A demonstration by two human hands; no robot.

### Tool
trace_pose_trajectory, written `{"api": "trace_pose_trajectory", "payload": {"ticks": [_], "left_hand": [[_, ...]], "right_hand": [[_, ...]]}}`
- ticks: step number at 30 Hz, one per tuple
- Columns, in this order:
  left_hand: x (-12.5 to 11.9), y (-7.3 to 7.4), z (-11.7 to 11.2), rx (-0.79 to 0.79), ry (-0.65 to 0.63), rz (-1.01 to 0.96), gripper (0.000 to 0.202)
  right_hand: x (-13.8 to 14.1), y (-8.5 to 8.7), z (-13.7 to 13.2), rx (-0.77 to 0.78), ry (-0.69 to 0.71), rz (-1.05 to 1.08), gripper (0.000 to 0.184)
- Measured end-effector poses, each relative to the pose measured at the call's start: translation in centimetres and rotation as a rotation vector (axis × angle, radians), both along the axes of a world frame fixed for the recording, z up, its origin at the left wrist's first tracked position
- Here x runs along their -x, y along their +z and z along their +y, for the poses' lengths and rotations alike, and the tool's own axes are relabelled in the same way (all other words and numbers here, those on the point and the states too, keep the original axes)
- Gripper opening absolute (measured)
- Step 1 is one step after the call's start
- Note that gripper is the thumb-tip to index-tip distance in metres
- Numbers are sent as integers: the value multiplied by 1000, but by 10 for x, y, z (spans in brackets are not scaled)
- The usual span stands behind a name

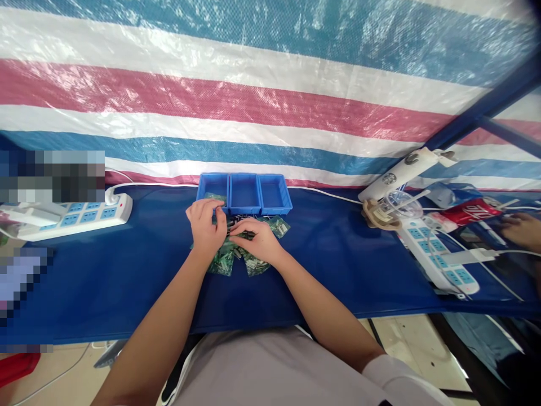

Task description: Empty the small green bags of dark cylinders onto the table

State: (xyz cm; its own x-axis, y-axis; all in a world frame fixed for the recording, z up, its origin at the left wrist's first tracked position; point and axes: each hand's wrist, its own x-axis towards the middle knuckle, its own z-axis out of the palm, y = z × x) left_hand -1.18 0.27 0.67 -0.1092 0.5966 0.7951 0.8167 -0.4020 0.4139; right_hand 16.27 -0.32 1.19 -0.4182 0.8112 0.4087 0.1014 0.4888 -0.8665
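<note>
My left hand (207, 225) is curled with thumb and forefinger close together, just in front of the left blue bin. What it pinches, if anything, is too small to make out. My right hand (257, 239) has its thumb and fingers drawn together beside it, and whatever is at the fingertips cannot be told. Under and around both hands lie small green-tinted plastic bags (222, 263) with little metallic pieces in or on them; another bag (279, 226) lies right of my right hand. Some green bag material (214, 198) shows inside the left bin.
Three joined blue bins (275, 194) stand against the striped tarp (253, 101). Power strips (91, 217) lie left and right on the blue table (338, 254). At right are a red drink can (471, 211), a plastic cup (403, 204), a white cylinder (397, 172) and another person's hand (524, 230).
</note>
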Motion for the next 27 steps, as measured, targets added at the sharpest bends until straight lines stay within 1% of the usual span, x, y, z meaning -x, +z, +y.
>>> {"api": "trace_pose_trajectory", "payload": {"ticks": [2,4,7,9,12,17,21,23,27], "left_hand": [[1,1,-1,4,-60,-30,18],[0,1,-3,34,-140,-81,22],[-2,2,-6,96,-279,-148,24],[-5,1,-7,126,-318,-140,22],[-7,-1,-6,150,-329,-99,19],[-8,-3,-6,194,-306,-114,19],[-10,-4,-7,206,-272,-139,20],[-11,-5,-7,233,-268,-154,22],[-11,-5,-9,280,-290,-225,24]], "right_hand": [[0,2,1,93,-46,54,10],[-2,3,3,181,-139,128,16],[-4,1,9,241,-278,310,21],[-6,0,13,283,-287,371,25],[-6,0,15,313,-266,406,27],[-4,-2,14,299,-278,386,29],[-6,-4,15,224,-300,342,24],[-8,-3,14,160,-313,281,22],[-12,1,11,38,-366,92,20]]}}
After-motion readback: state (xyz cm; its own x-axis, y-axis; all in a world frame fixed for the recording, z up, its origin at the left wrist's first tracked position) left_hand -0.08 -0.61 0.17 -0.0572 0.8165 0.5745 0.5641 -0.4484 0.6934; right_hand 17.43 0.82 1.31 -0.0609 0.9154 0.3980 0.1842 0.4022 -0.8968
